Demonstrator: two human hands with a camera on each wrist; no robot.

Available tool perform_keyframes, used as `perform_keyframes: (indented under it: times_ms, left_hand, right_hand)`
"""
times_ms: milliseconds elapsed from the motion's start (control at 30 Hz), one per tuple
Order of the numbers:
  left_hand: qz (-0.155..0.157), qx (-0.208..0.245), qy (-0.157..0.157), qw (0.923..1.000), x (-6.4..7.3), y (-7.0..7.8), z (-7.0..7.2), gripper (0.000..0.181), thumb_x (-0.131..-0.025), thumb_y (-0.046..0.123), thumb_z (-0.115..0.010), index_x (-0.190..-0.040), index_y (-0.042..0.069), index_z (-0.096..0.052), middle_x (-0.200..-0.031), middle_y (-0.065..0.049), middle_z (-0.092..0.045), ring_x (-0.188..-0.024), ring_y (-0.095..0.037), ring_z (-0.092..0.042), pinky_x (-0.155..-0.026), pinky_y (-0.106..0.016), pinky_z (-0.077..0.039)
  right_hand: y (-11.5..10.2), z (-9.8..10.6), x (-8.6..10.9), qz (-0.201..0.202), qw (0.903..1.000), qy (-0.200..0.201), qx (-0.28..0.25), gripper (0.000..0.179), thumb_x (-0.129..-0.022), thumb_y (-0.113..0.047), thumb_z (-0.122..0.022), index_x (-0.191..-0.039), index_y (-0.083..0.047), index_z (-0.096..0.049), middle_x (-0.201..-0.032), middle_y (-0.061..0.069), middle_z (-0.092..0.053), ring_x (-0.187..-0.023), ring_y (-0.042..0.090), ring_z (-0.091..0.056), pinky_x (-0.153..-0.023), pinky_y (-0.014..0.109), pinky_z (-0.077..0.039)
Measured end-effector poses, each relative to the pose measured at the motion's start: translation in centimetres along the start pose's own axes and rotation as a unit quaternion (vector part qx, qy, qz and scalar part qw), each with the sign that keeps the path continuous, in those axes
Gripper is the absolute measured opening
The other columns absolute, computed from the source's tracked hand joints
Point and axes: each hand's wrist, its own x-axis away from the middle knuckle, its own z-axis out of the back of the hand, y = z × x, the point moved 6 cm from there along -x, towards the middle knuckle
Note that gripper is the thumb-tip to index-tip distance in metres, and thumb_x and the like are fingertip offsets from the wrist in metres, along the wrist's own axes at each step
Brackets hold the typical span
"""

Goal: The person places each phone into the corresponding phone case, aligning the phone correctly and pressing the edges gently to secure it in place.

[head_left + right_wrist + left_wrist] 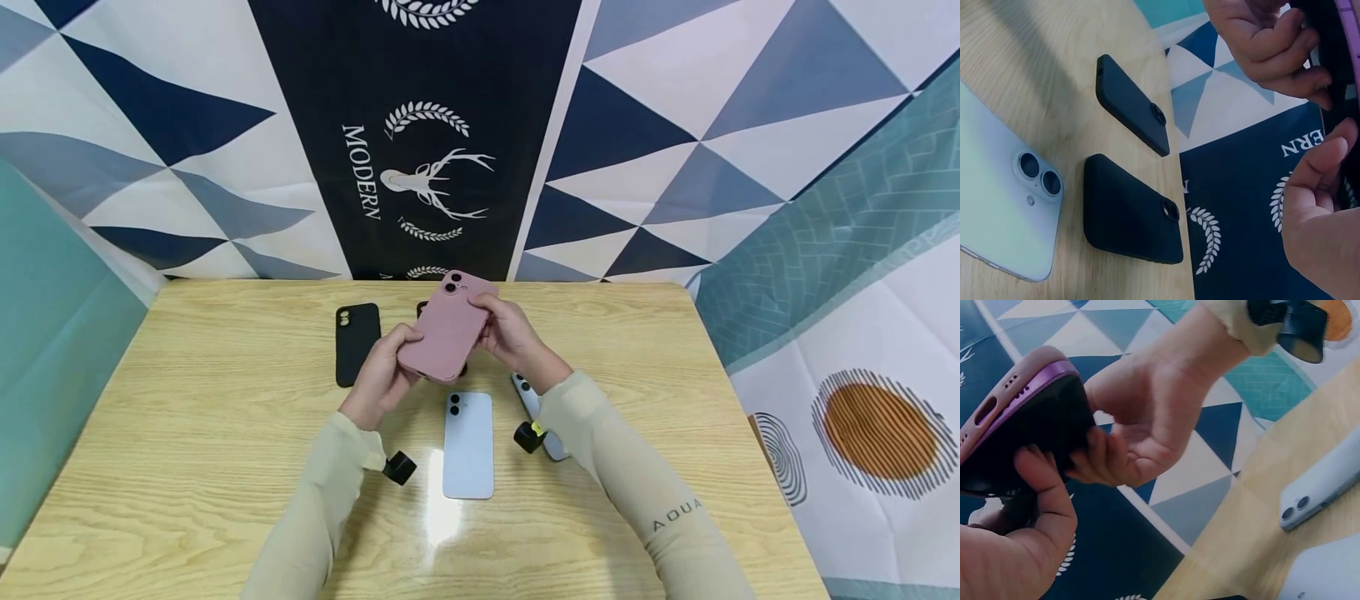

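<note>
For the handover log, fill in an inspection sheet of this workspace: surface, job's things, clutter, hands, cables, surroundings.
Surface: wood-grain table, glare beside the middle pale phone.
Job's things: pink case, held together with a purple-edged phone; whether fully seated, cannot tell.
Clutter: middle pale phone; another pale phone, partly under the right sleeve; left black case; another black case, mostly hidden in the head view.
Hands: left hand grips the pink case's lower left, right hand its upper right.
Cables: nothing seen.
Surroundings: patterned wall hangings; dark panel reads MODERN.
</note>
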Motion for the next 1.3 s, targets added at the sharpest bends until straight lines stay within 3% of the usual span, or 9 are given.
perform_keyframes:
  times_ms: [267, 467, 633, 900, 1133, 1300]
  left_hand:
    - [-0.001, 0.008, -0.030, 0.9995, -0.1, 1.3, 0.1, 0.024, -0.096, 0.012, -0.034, -0.114, 0.005, -0.046, -0.103, -0.001, -0.056, -0.086, -0.008, -0.058, -0.073, -0.022, -0.050]
    - [0.000, 0.018, -0.029, 0.9994, 0.0, 1.9, 0.5, 0.024, -0.098, 0.015, -0.034, -0.117, 0.006, -0.045, -0.112, -0.003, -0.053, -0.093, -0.008, -0.059, -0.077, -0.022, -0.052]
    - [-0.006, 0.016, -0.028, 0.9995, 0.1, 2.1, 0.8, 0.023, -0.100, 0.021, -0.035, -0.114, 0.008, -0.048, -0.103, -0.001, -0.061, -0.089, -0.008, -0.062, -0.074, -0.021, -0.053]
    - [0.012, -0.026, -0.037, 0.9989, 0.3, 1.4, 0.6, 0.023, -0.100, 0.023, -0.040, -0.113, 0.006, -0.048, -0.083, 0.000, -0.069, -0.073, -0.010, -0.064, -0.069, -0.020, -0.054]
    - [-0.030, -0.005, 0.009, 0.9995, 0.2, 1.7, 0.6, 0.015, -0.096, 0.009, -0.044, -0.109, 0.002, -0.049, -0.084, 0.001, -0.065, -0.075, -0.009, -0.063, -0.073, -0.020, -0.054]
    - [-0.044, -0.005, 0.046, 0.9980, 0.0, 2.0, 0.7, 0.019, -0.096, 0.006, -0.042, -0.112, -0.001, -0.048, -0.089, -0.001, -0.065, -0.078, -0.008, -0.064, -0.074, -0.020, -0.055]
  right_hand:
    - [-0.6, -0.2, 0.5, 0.016, 0.9998, 0.007, -0.012, 0.038, -0.093, -0.017, -0.036, -0.126, 0.000, -0.042, -0.076, -0.002, -0.071, -0.068, 0.009, -0.067, -0.058, 0.024, -0.052]
    - [-1.0, -0.5, 1.2, 0.032, 0.9991, 0.018, -0.020, 0.027, -0.092, -0.016, -0.037, -0.112, -0.002, -0.049, -0.068, -0.002, -0.070, -0.058, 0.008, -0.065, -0.054, 0.023, -0.051]
    - [-1.1, -0.4, 1.6, 0.044, 0.9975, 0.036, -0.041, 0.019, -0.093, -0.015, -0.038, -0.104, -0.005, -0.051, -0.065, -0.002, -0.070, -0.055, 0.008, -0.064, -0.053, 0.022, -0.051]
    - [-1.1, 0.1, 1.6, 0.074, 0.9907, 0.071, -0.090, 0.026, -0.094, -0.014, -0.040, -0.116, -0.002, -0.045, -0.068, 0.000, -0.071, -0.060, 0.010, -0.068, -0.056, 0.024, -0.054]
    - [-1.1, 0.1, 1.7, 0.083, 0.9887, 0.074, -0.100, 0.035, -0.095, -0.014, -0.039, -0.127, 0.001, -0.039, -0.071, 0.000, -0.071, -0.065, 0.010, -0.069, -0.061, 0.025, -0.055]
    - [-1.1, -0.1, 1.9, 0.082, 0.9910, 0.051, -0.093, 0.037, -0.095, -0.015, -0.037, -0.129, 0.000, -0.038, -0.077, 0.000, -0.071, -0.069, 0.012, -0.070, -0.066, 0.027, -0.057]
